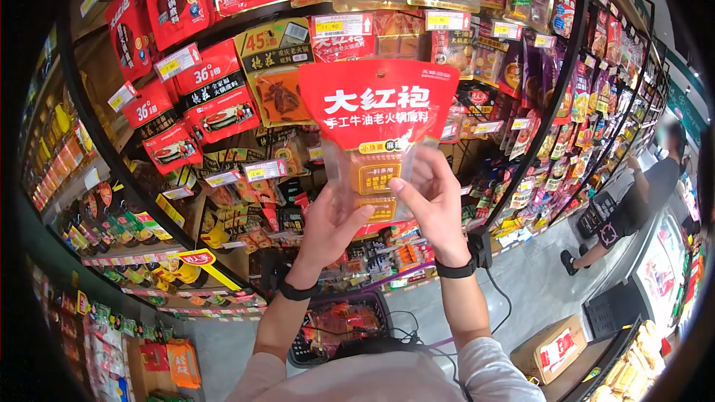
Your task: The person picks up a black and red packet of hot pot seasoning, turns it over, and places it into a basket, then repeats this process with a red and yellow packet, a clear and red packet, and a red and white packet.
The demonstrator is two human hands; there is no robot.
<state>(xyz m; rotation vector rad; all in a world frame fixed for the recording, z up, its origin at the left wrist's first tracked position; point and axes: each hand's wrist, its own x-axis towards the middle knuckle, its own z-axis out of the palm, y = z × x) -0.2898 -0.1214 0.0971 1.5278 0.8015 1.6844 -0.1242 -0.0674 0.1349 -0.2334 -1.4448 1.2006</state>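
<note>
Both my hands hold up a red and clear pouch of hot pot seasoning (380,108) in front of the shelves. White Chinese lettering covers its red top, and brown blocks show through the clear lower half. My left hand (331,223) grips the lower left edge, its thumb pressed on the front. My right hand (432,197) grips the lower right side, thumb also on the front. The other fingers are partly hidden behind the pouch. Behind it hang more seasoning packets, among them a green and gold one (275,74) and a red and black one (216,93).
Below me is a dark shopping basket (302,346) with packets inside. Cables run from my wrist straps. Farther right a person (640,193) stands in the aisle. A cardboard box (547,353) sits at lower right. Yellow price tags (341,25) line the rack.
</note>
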